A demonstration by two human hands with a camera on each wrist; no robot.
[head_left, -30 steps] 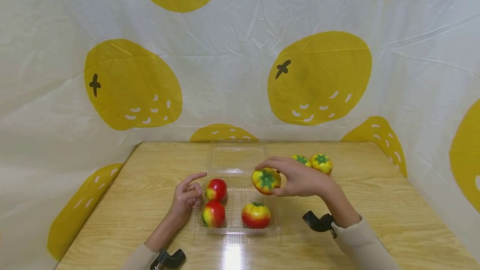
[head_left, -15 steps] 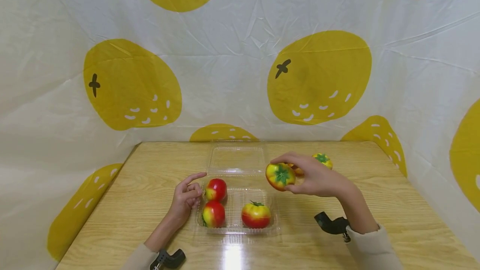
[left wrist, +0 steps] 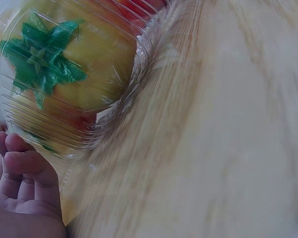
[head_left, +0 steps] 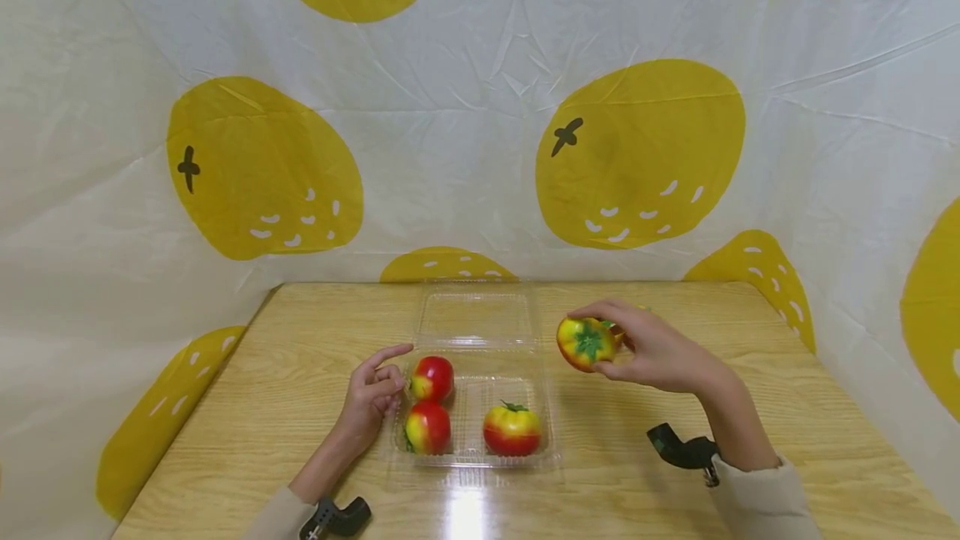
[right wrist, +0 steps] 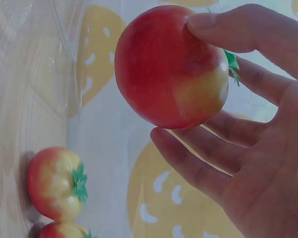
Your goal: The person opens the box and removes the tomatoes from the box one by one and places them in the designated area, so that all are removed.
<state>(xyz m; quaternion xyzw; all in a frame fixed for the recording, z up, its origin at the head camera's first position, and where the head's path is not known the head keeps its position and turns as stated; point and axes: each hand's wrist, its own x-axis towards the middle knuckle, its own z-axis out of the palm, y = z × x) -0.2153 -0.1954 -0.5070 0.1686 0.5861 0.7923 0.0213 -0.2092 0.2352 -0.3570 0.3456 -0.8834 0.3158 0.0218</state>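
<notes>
My right hand [head_left: 652, 352] grips an artificial tomato [head_left: 587, 344], red with a yellow top and green leaves, above the table to the right of the clear plastic container [head_left: 480, 461]. In the right wrist view, thumb and fingers curve around this red tomato [right wrist: 166, 69]. The container stands with its lid [head_left: 476, 319] laid back. Two red tomatoes [head_left: 429, 427] lie tipped along its left side, and a yellow-red tomato [head_left: 512, 432] sits at its front right. My left hand [head_left: 369, 398] rests at the left rim, index finger extended, other fingers loosely curled; fingertips meet the plastic.
Behind my right hand, mostly hidden, are two more tomatoes; the right wrist view shows one tomato [right wrist: 57, 183] resting on the wooden table [head_left: 300, 340]. A white cloth [head_left: 450, 148] printed with yellow fruit hangs behind the table.
My right hand has carried its tomato from above the container's back right to the right, beyond the rim. It now covers most of the tomatoes behind it. My left hand has stayed put.
</notes>
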